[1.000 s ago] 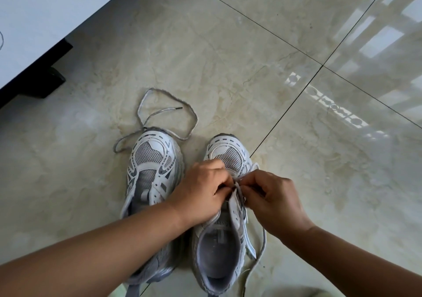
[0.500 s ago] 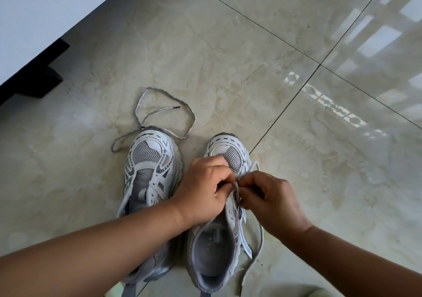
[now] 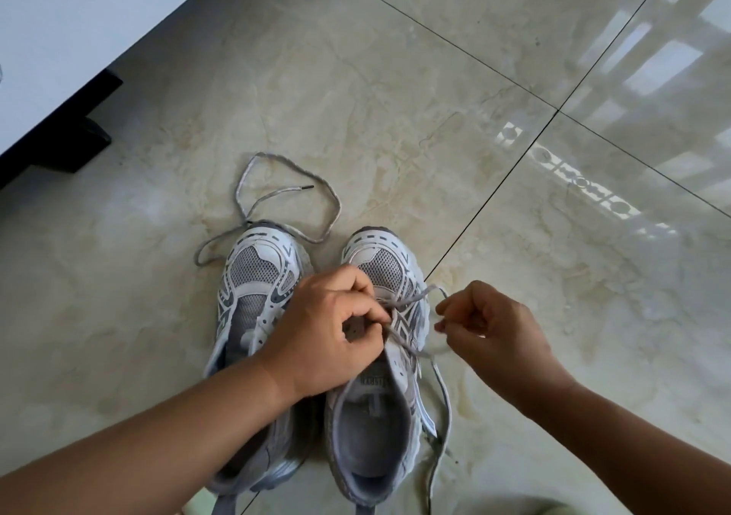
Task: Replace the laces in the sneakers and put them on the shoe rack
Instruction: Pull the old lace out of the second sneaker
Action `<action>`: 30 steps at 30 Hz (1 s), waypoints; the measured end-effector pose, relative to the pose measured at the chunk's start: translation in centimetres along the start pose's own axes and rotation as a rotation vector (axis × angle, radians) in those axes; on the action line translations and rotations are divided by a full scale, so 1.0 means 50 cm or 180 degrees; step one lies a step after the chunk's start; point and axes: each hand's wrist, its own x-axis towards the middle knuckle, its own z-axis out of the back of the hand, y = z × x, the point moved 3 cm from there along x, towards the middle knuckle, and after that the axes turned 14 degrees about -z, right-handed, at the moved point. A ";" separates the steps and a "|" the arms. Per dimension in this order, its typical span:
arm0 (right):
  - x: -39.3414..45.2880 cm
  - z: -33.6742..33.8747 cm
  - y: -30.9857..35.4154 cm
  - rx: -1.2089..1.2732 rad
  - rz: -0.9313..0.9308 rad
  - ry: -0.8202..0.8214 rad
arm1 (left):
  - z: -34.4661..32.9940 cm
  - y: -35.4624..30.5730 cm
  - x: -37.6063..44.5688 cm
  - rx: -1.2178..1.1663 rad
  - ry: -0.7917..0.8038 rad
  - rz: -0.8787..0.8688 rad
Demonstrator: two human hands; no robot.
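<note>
The fingers of the left hand [image 3: 332, 328] are curled and pinched around the grey lace [image 3: 407, 301] at the eyelets of the right sneaker [image 3: 381, 388], over its tongue. The right hand [image 3: 494, 336] is held just off that sneaker's outer side, its fingers curled around the same lace, which is drawn taut in two strands from the eyelets across to it. A further length of this lace is seen hanging down the sneaker's outer side to the floor [image 3: 395, 99]. The right sneaker's opening is seen bare, with only its grey insole inside. The left sneaker [image 3: 257, 316] is stood just beside it, toes pointing the same way, its rear part hidden under the left forearm; no lace is seen in its visible eyelets. A loose lace [image 3: 277, 198] is laid in open loops on the glossy marble tiles at the left sneaker's toe, one dark tip visible. A white furniture piece [image 3: 71, 23] on dark feet is seen at the upper left, well apart from the shoes.
</note>
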 end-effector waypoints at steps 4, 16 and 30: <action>-0.009 -0.022 0.048 -0.0208 0.1098 -0.0067 | 0.035 0.009 -0.002 0.0404 -0.0372 0.0454; -0.030 -0.063 0.080 -0.0913 0.0337 0.0043 | 0.028 0.020 0.012 0.0585 0.0309 0.1463; -0.038 -0.052 0.085 -0.1401 0.0439 0.0023 | 0.003 0.001 0.031 0.0772 0.0515 0.1041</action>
